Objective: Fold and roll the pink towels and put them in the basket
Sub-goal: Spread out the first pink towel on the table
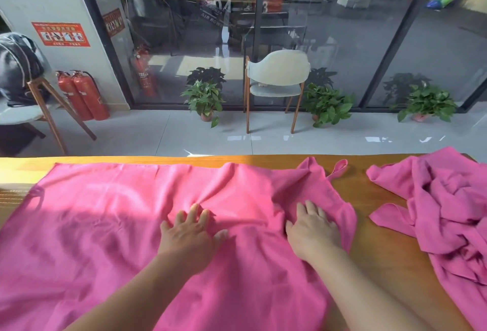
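Both hands lie palm-down on a pink towel (105, 225) spread across the wooden counter (374, 257). The left hand (189, 233) is flat with its fingers straight and spread, pressing the cloth, where wrinkles fan out just beyond the fingertips. The right hand (312, 228), close beside it, also rests flat with its fingers extended and nothing gripped; it presses a bunched, creased part of the towel near the towel's right edge. Both forearms reach forward from the near edge of the counter, bare, roughly parallel. A small loop (338, 168) at the towel's far corner lies beyond the right hand. Well to the right of the right hand sits a crumpled heap of pink towels (448, 212).
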### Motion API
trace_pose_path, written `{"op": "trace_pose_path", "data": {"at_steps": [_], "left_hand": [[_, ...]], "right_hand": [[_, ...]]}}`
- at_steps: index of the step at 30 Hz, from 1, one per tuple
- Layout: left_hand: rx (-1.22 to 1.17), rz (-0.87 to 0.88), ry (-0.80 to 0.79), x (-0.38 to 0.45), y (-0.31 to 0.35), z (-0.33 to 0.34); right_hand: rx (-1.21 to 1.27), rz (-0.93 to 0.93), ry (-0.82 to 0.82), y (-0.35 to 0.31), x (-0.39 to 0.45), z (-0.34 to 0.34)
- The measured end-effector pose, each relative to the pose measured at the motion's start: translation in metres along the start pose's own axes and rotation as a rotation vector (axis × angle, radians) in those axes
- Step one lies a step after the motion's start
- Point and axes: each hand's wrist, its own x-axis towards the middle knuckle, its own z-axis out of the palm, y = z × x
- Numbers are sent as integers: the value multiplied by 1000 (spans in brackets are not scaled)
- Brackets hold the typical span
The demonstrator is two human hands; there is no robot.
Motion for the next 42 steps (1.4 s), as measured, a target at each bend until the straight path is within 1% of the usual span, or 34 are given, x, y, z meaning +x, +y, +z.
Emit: {"op": "trace_pose_path", "data": {"at_steps": [3, 5, 6, 7, 9, 10, 11, 13, 14, 17, 19, 21, 22, 24, 25, 27, 28, 30, 32, 35, 36, 38, 40, 42], "left_hand": [[67, -40, 9, 4, -6, -14], [47, -28, 97, 16, -1, -20], [10, 2, 151, 24, 4, -22], [-40, 48, 183, 32, 10, -21], [-148, 134, 167, 45, 21, -17], [-190, 157, 143, 50, 26, -14], [-225, 177, 132, 53, 30, -10], [-275, 213, 163, 56, 33, -2], [-292, 211, 190, 57, 31, 2], [-272, 113, 232, 60, 14, 8], [-259, 31, 238, 64, -3, 8], [-290, -16, 313, 68, -19, 6], [-315, -32, 363, 70, -26, 5], [-352, -86, 393, 75, -42, 4], [-349, -113, 366, 77, -49, 5], [-265, -121, 267, 81, -58, 10], [-210, -106, 232, 83, -59, 14], [-167, -82, 225, 85, -62, 18], [-182, -87, 242, 88, -70, 19], [-166, -115, 242, 90, -82, 21], [-161, -113, 243, 91, -84, 21], [-151, -98, 254, 91, -81, 23], [-144, -90, 260, 92, -79, 23], [-141, -89, 234, 93, -79, 23]], "right_hand": [[-155, 106, -35, 10, 1, -10], [-206, 127, -19, 13, 9, -17], [-186, 111, 20, 13, 14, -20], [-135, 61, 78, 12, 20, -20], [-19, -128, 175, 8, 34, -19], [13, -209, 167, 7, 41, -16], [30, -237, 132, 9, 49, -12], [43, -158, 64, 21, 61, -1], [49, -98, 61, 29, 64, 6], [38, 29, 80, 47, 65, 15], [26, 88, 44, 45, 66, 9], [51, 148, 49, 33, 69, -2], [70, 146, 92, 25, 72, -6], [103, 29, 210, 3, 76, -11], [116, -63, 235, -11, 78, -10], [114, -216, 194, -36, 83, -4], [95, -250, 154, -44, 86, 1], [53, -252, 132, -46, 90, 14], [26, -213, 160, -37, 94, 20], [15, -127, 152, -33, 101, 16], [25, -130, 161, -40, 102, 14], [54, -228, 204, -63, 97, 16], [69, -336, 208, -83, 89, 28], [55, -349, 203, -85, 86, 37]]}}
